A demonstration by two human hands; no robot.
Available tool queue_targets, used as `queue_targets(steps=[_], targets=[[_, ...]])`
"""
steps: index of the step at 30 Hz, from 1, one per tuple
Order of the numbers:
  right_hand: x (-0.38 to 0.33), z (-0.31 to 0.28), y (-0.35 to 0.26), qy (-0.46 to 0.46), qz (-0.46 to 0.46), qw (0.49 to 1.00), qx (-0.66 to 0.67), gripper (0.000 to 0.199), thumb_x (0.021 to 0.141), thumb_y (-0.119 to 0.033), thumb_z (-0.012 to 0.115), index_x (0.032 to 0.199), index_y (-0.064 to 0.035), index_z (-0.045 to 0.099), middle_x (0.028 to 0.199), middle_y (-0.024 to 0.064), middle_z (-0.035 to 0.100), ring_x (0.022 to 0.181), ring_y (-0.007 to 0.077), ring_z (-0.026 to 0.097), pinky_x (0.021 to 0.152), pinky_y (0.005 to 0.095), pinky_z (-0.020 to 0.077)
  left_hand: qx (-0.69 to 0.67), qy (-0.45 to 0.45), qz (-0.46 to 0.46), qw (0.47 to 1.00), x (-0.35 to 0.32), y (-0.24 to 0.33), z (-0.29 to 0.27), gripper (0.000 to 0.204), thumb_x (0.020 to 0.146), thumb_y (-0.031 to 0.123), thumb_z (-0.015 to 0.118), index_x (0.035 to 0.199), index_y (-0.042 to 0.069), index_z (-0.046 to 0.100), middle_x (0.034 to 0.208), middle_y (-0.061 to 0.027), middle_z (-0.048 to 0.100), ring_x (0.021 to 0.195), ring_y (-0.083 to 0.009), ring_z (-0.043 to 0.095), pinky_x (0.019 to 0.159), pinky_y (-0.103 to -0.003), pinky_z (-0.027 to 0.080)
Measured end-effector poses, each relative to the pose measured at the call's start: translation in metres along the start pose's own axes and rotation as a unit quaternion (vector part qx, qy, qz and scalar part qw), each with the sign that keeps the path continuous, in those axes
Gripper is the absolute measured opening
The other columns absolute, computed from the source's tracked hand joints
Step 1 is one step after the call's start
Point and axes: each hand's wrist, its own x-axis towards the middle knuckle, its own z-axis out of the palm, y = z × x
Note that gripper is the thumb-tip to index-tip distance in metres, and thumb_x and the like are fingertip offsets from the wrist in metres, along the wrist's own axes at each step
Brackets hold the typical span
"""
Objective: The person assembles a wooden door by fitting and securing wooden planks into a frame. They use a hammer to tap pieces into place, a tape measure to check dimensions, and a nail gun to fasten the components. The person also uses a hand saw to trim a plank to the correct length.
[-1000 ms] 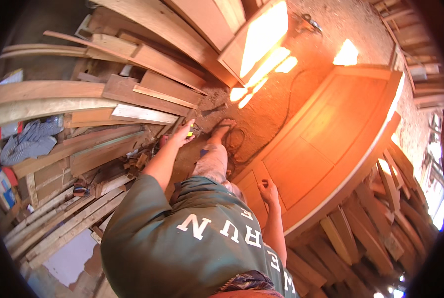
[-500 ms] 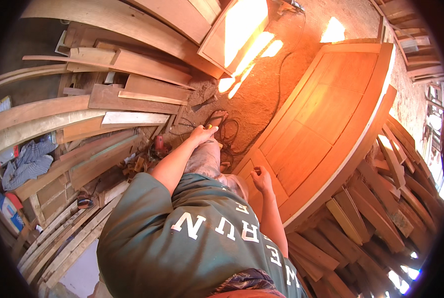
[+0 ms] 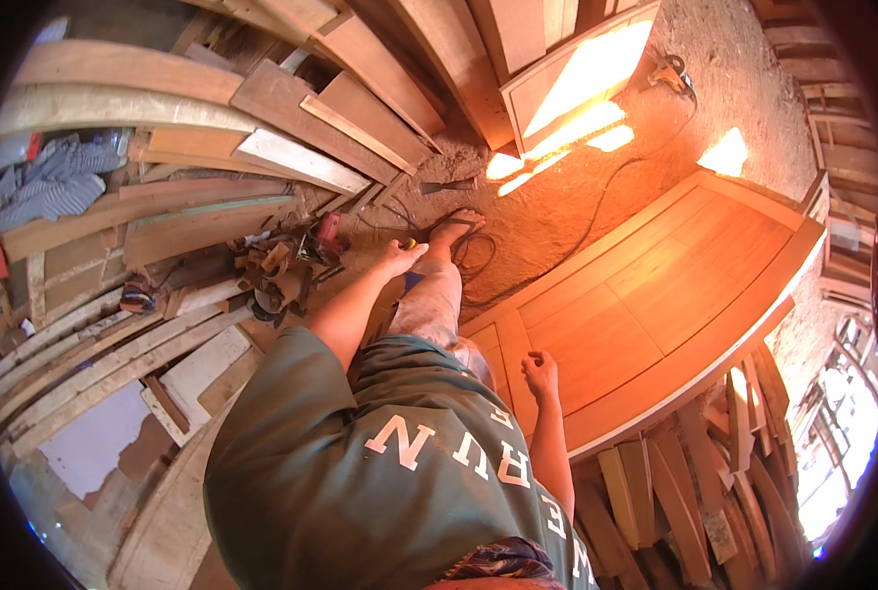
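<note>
My left hand (image 3: 398, 258) is closed in front of my left leg, around a small thing with a yellow tip (image 3: 411, 243); its kind cannot be made out. My right hand (image 3: 539, 376) hangs with curled fingers above the near end of a wooden door panel (image 3: 645, 285). No object shows in it, and it looks apart from the wood. The panel lies on stacked timber to my right, with a smooth orange-brown face.
Leaning boards (image 3: 321, 143) crowd the left. Beside them sit a red power tool (image 3: 329, 236) and wood offcuts (image 3: 272, 270). A black cord (image 3: 596, 202) runs over the dusty floor past my foot to another power tool (image 3: 671, 75). Timber pieces (image 3: 675, 492) are piled at right.
The view has swung left, so the boards and door panel sit farther right in it. More of the left-hand floor shows. Both hands keep their curled shape.
</note>
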Motion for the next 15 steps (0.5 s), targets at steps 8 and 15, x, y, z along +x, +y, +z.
queue_targets(steps=[8,15], targets=[[-0.030,0.026,-0.077,0.020,-0.168,0.985,0.033,0.039,0.092,-0.019,0.068,0.124,0.0017,0.060,0.096,0.0125,0.070,0.086,0.0183,0.068,0.073,0.0310,0.0542,-0.148,-0.071,0.031,0.986,-0.053,-0.035,0.010,0.101,0.081,0.072,0.068,0.142,-0.004,0.043,0.117,-0.0167,0.066,0.086,-0.0210,0.069,0.072,-0.037,0.057],[-0.158,0.081,-0.076,-0.041,-0.248,0.963,0.102,0.058,0.090,-0.018,0.074,0.140,-0.0054,0.047,0.120,0.0170,0.063,0.096,0.0224,0.068,0.081,0.0358,0.0567,-0.126,-0.228,0.216,0.941,-0.184,-0.030,0.086,0.053,0.094,0.058,0.062,0.120,0.011,0.060,0.082,-0.0003,0.062,0.069,-0.0088,0.061,0.061,-0.024,0.051]])
